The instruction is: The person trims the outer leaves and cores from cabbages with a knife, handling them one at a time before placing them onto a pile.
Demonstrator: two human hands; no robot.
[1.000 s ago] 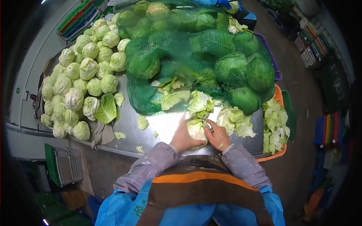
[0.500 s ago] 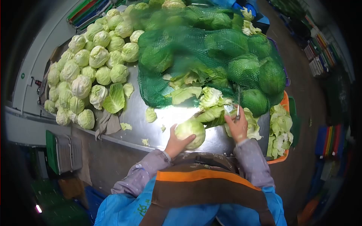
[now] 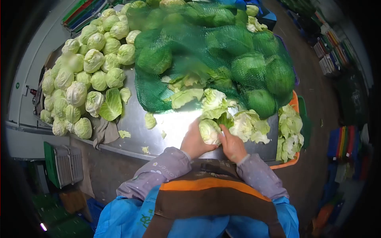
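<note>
A small trimmed cabbage (image 3: 209, 132) is held in front of me, low over the metal table. My left hand (image 3: 194, 141) is wrapped round its left side and underside. My right hand (image 3: 233, 146) is on the cabbage's right side, thumb raised against it and fingers curled; whatever those fingers hold is hidden, and no knife shows now. Just beyond the cabbage lie loose outer leaves (image 3: 214, 104). More pale, frilly leaves (image 3: 249, 126) lie on the table to the right of my right hand.
Peeled cabbages (image 3: 94, 60) are heaped at the left of the metal table (image 3: 137, 139), beside a grey cloth (image 3: 106, 133). Green net bags (image 3: 190, 47) full of cabbages fill the back. An orange crate (image 3: 295, 104) with leaves stands at the right. Another person's blue-clad arm shows at the far end.
Half a second ago my right hand held a knife, apart from the cabbage. Both hands have since come together round the cabbage, and the leaf then trailing from it has shifted. The view has moved slightly.
</note>
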